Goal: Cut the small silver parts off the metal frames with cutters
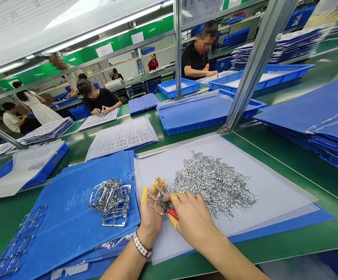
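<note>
My left hand (151,214), with yellow finger cots on its fingertips, holds up a small shiny metal frame of parts (158,196). In my right hand (190,214), also wearing yellow finger cots, is a red-handled hand tool (173,213), probably nippers; its jaws meet the frame and are mostly hidden. Just beyond my hands, a large heap of small silvery leaf-shaped pieces (212,182) lies on a whitish translucent sheet (274,186). To the left, a pile of metal frames (112,200) rests on blue sheets (67,217).
Two darker frames (20,241) lie at the left edge of the blue sheets. Behind stand blue trays (195,116) and a patterned white sheet (122,136). A metal post (256,66) rises from the green bench. Blue sheets are stacked right (317,116). Co-workers sit across the bench.
</note>
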The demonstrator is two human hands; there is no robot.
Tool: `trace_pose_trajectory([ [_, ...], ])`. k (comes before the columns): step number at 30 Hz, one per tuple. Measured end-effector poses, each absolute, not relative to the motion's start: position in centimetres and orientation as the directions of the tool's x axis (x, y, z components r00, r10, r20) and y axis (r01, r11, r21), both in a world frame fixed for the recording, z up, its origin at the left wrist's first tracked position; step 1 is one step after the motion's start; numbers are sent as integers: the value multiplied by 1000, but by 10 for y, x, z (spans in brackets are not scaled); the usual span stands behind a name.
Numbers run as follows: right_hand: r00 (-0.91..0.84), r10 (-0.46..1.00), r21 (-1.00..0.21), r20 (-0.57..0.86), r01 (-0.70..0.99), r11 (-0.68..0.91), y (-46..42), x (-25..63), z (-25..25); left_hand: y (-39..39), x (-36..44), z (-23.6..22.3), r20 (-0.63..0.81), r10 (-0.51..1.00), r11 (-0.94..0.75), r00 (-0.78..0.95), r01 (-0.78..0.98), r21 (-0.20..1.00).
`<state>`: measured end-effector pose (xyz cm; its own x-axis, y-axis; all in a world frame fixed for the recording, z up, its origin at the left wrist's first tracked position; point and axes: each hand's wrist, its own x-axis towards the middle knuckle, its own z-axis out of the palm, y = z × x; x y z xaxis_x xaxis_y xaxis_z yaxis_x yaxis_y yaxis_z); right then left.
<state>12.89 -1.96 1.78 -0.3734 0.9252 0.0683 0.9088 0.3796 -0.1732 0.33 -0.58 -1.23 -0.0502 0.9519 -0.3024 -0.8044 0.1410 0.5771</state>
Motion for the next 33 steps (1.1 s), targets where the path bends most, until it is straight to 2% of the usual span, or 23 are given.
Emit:
trace_pose_trajectory([
  [7,-373,927,-145,43,916,375,-21,123,20,-5,3,-12,-305,950,137,-65,-792,595],
  [10,-375,927,-176,29,911,374,-19,129,18,-5,2,-12,-295,953,130,-73,-779,613],
  [12,-359,933,-268,29,896,353,-16,138,16,-6,2,-12,-274,958,121,-80,-755,645],
  [14,-311,950,-487,30,825,285,-10,146,14,-9,1,-15,-216,972,95,-93,-683,724],
  [16,-243,970,-789,-2,596,148,-4,151,11,-14,2,-18,-60,994,6,-89,-506,862],
  [17,-210,977,-908,-38,415,54,-1,151,10,-17,2,-19,56,996,-76,-65,-369,926],
  [18,-184,979,-975,-84,218,-42,3,150,9,-19,2,-20,184,983,-183,-19,-215,959],
  [20,-154,975,-979,-161,-98,-177,8,147,7,-24,5,-18,391,915,-396,103,36,918],
  [22,-153,969,-949,-193,-222,-224,11,145,6,-28,8,-12,457,876,-474,152,106,874],
  [24,-160,972,-957,-172,-205,-204,12,147,5,-31,11,-2,422,901,-425,102,8,905],
  [26,-132,985,-980,-110,-154,-130,11,151,4,-33,12,7,342,940,-336,5,-166,927],
  [28,-73,997,-998,-9,-69,-14,8,155,3,-33,11,12,259,961,-278,-101,-313,908],
  [30,-16,988,-983,152,99,153,1,155,2,-29,8,10,149,970,-216,-191,-408,887],
  [32,-56,918,-867,392,311,389,-8,149,1,-23,5,4,7,980,-111,-201,-514,851],
  [33,-120,847,-758,518,394,520,-13,144,0,-19,4,0,-74,984,-36,-163,-584,811],
])
